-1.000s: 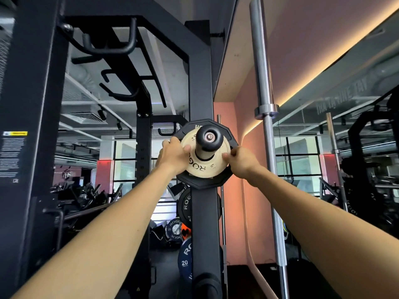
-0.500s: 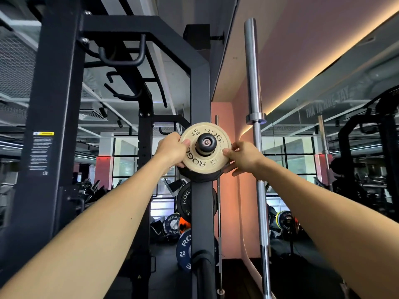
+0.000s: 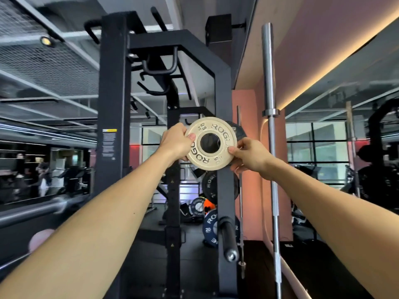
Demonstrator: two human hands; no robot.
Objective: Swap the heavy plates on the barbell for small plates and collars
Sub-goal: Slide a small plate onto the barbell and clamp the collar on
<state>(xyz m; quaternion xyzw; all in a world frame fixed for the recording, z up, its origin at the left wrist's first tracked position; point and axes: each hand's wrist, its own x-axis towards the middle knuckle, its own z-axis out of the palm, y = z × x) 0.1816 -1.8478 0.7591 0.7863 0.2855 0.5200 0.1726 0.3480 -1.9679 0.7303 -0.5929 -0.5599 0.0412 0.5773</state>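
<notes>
One small plate [image 3: 211, 143] was what we held, at the centre of the frame in front of the rack upright [image 3: 222, 100]. Our left hand [image 3: 176, 143] gripped its left edge, thumb curled over the face, and our right hand [image 3: 248, 155] pinched its lower right edge. Through its centre hole we saw only darkness, so we judged it free of any peg, though we could not be sure.

We judged the swap far from finished: this plate was not yet on a bar, no collar was in sight, and we could not tell from this view whether the heavy plates were already off. A blurred bar [image 3: 38, 209] crossed the lower left of the frame; it may have been the barbell to load.

On the plate we read "ROGUE" twice and "0.5". A black plate [image 3: 210, 184] just below also bore Rogue lettering, and a blue plate [image 3: 209, 226] lower down showed "20". An upright steel bar [image 3: 269, 126] stood right of centre. The sticker [image 3: 109, 143] on the left post had a yellow header, its text too small to read.
</notes>
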